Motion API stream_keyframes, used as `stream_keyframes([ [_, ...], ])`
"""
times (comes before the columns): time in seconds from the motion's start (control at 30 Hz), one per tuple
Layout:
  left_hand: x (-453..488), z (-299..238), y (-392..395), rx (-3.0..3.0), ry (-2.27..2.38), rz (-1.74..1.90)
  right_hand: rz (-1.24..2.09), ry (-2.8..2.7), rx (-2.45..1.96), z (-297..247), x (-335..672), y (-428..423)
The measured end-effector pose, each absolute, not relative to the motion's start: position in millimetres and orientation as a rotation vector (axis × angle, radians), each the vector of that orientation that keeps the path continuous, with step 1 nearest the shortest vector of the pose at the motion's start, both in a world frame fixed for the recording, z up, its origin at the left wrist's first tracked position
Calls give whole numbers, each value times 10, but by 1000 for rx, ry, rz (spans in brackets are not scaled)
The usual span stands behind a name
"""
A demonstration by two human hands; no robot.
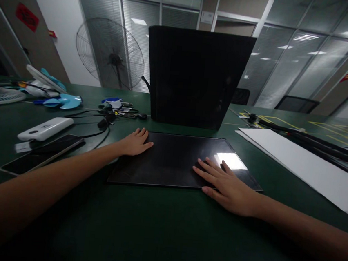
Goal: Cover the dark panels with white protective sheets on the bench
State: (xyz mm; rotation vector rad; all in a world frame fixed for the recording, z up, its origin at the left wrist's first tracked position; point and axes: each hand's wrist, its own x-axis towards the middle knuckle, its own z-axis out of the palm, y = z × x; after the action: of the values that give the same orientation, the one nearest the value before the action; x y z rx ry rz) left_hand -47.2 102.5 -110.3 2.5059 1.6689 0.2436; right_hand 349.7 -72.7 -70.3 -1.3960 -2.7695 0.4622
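Observation:
A flat, glossy black panel (pixel 167 162), like a bare display screen, lies on the green tabletop in front of me. Over its far left edge rests my left hand (pixel 136 142), fingers stretched out and thumb apart. My right hand (pixel 227 187) lies flat near the panel's right front part, fingers spread, with the palm reaching past the front edge. Neither hand grips anything. Ceiling light reflects brightly off the panel's right side. Just behind the panel stands a large black box-like case (pixel 197 79), upright on the table.
On the left lie a phone (pixel 42 157), a white power bank (pixel 46 128), tangled cables (pixel 107 118) and a small blue-bladed fan (pixel 62 101). White sheets (pixel 306 163) and black cables (pixel 314 144) lie on the right. A large fan (pixel 115 59) stands beyond the green table (pixel 152 231).

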Motion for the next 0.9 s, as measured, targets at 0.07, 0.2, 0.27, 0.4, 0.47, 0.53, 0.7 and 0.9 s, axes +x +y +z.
stream_keyframes([
  [0.07, -406, -1117, 984, 2493, 1724, 258, 569, -2728, -1403, -608, 3626, -594],
  [0.2, -352, -1079, 944, 2516, 1763, 272, 431, -2439, -1600, -498, 4076, -75],
  [0.27, -338, -1030, 936, 2516, 1772, 271, 123, -2337, -1759, -564, 4287, 191],
  [0.4, -258, -935, 908, 2484, 1784, 193, 146, -2347, -2028, -877, 4478, 456],
  [0.47, -200, -915, 885, 2481, 1777, 137, 135, -2365, -2055, -1014, 4480, 464],
  [0.53, -154, -915, 863, 2487, 1769, 81, 97, -2344, -2065, -1094, 4458, 440],
  [0.7, -131, -940, 825, 2542, 1732, 53, 79, -2316, -2092, -1072, 4451, 416],
  [0.9, -110, -911, 795, 2542, 1762, 154, -81, -2226, -2016, -727, 5041, 522],
])
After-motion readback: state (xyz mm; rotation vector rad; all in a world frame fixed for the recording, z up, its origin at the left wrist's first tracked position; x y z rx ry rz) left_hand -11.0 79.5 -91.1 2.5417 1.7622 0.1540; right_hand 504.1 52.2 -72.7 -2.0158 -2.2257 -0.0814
